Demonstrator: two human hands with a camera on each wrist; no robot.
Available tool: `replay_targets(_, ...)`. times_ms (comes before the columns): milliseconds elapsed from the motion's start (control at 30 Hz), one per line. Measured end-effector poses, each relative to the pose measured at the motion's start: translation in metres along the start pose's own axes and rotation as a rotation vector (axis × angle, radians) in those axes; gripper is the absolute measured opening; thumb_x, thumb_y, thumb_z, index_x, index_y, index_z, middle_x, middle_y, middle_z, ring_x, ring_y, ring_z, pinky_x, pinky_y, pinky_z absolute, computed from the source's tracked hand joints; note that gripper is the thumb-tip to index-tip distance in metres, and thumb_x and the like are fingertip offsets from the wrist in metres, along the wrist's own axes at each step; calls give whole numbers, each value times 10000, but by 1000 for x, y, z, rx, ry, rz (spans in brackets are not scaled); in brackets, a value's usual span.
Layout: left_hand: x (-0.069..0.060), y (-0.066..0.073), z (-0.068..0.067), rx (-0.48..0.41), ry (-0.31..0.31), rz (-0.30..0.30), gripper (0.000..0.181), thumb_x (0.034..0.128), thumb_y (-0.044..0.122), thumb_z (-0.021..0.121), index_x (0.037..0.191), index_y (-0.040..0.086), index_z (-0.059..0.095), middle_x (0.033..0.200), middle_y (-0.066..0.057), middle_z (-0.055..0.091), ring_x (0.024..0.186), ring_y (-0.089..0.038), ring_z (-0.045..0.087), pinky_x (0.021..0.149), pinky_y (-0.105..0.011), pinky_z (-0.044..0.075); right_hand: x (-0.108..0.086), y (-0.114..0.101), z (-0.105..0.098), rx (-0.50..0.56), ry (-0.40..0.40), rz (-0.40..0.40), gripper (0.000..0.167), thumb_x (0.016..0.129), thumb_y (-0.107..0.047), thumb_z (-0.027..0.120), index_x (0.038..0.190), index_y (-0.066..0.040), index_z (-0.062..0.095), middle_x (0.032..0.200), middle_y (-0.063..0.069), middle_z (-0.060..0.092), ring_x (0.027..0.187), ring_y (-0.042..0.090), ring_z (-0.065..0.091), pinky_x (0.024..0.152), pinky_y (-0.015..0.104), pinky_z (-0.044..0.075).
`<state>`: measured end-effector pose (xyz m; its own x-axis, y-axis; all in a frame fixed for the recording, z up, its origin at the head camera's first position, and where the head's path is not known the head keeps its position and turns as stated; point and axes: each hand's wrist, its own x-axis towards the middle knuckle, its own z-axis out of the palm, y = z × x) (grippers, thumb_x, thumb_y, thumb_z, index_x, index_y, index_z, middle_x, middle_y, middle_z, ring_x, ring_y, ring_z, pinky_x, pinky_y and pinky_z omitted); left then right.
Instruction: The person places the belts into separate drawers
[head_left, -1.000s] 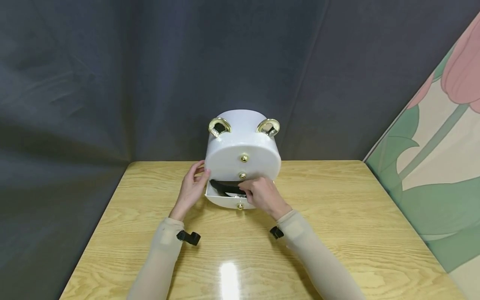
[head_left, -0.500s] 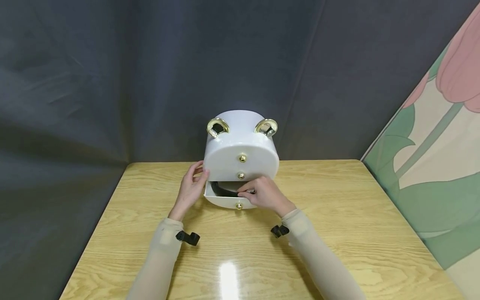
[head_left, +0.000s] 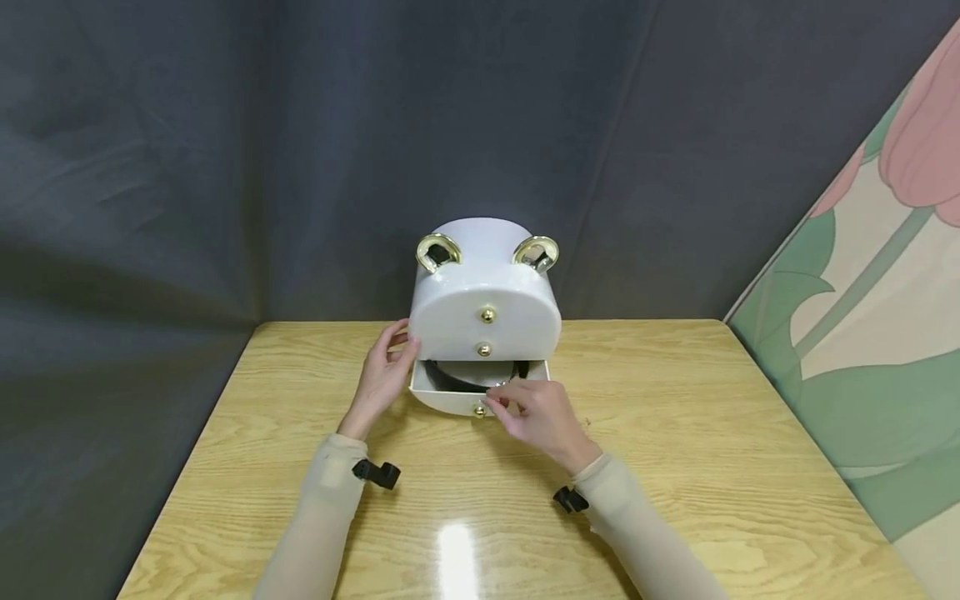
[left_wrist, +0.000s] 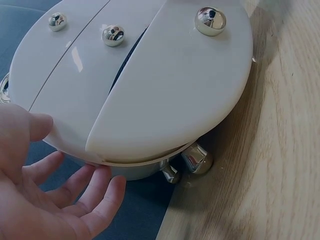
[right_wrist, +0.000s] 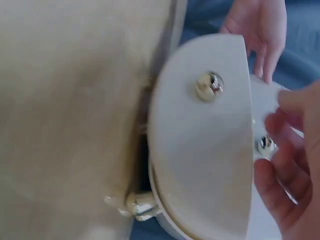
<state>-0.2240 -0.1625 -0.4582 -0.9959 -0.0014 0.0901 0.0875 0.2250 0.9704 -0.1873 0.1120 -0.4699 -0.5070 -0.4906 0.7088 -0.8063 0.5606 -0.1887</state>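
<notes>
A white rounded box (head_left: 480, 321) with gold ear-shaped loops stands at the table's far edge. Its lowest drawer (head_left: 450, 403) is pulled out, and a curved black strap (head_left: 457, 384) with a small shiny part lies inside. My left hand (head_left: 381, 383) rests against the box's left side; the left wrist view shows its fingertips on the side near the drawer (left_wrist: 170, 95). Over the drawer's front edge hovers my right hand (head_left: 546, 417), fingers loosely bent. Nothing shows between those fingers in the right wrist view, where the drawer's gold knob (right_wrist: 209, 86) is beside them.
Two more gold knobs, an upper one (head_left: 488, 315) and a middle one (head_left: 484, 349), mark the closed front. Gold feet (left_wrist: 197, 159) support the box. A dark curtain (head_left: 480, 125) hangs behind the wooden table (head_left: 300, 350); a flower-patterned panel (head_left: 885, 333) is at right.
The right hand has let go of the black strap and drawn back toward the drawer's front edge. The strap now lies curved lower in the drawer. The left hand stays put.
</notes>
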Motion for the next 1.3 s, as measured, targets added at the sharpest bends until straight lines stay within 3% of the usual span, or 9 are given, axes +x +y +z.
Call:
replay_targets(133, 0, 1, -1, 23, -1, 2, 549, 1126, 312, 552, 1627, 130, 419, 1548, -214, 549, 1324, -411, 621, 1111, -533, 527, -11, -4, 8, 1, -125, -3, 134, 845, -124, 888, 966, -131, 830, 860, -35, 816, 687, 72, 737, 614, 205, 572)
replay_targets(233, 0, 1, -2, 24, -5, 0, 570, 1112, 300, 583, 1630, 134, 412, 1552, -209, 544, 1326, -415, 616, 1108, -535, 526, -14, -4, 15, -7, -166, 22, 186, 830, -139, 914, 992, -139, 823, 904, -29, 824, 737, 71, 757, 675, 252, 616)
replay_targets(433, -2, 1, -2, 58, -19, 11, 734, 997, 163, 752, 1634, 139, 387, 1550, -204, 520, 1310, -417, 614, 1025, -513, 588, -14, -6, 20, -43, -180, 50, 205, 836, -171, 918, 1013, -165, 815, 890, -50, 811, 777, 93, 748, 717, 333, 611)
replay_targets(567, -3, 1, 0, 74, -24, 12, 815, 940, 87, 792, 1638, 151, 377, 1552, -194, 514, 1310, -408, 615, 988, -490, 608, -13, -6, 20, -78, -204, 72, 176, 861, -200, 900, 1015, -186, 814, 891, -68, 808, 783, 98, 745, 700, 338, 602)
replay_targets(1033, -2, -3, 7, 69, 46, 31, 840, 908, 89, 821, 1623, 124, 384, 1524, -204, 534, 1269, -400, 626, 1021, -533, 586, -9, -8, 21, -89, -232, 116, 170, 871, -241, 899, 1026, -209, 836, 869, -80, 817, 721, 82, 743, 604, 259, 565)
replay_targets(1300, -2, -5, 14, 102, 93, 46, 857, 883, 94, 847, 1611, 129, 398, 1490, -205, 565, 1242, -392, 652, 979, -495, 580, -6, -5, 20, -85, -241, 123, 137, 867, -210, 900, 991, -216, 842, 825, -77, 805, 685, 84, 729, 581, 227, 531)
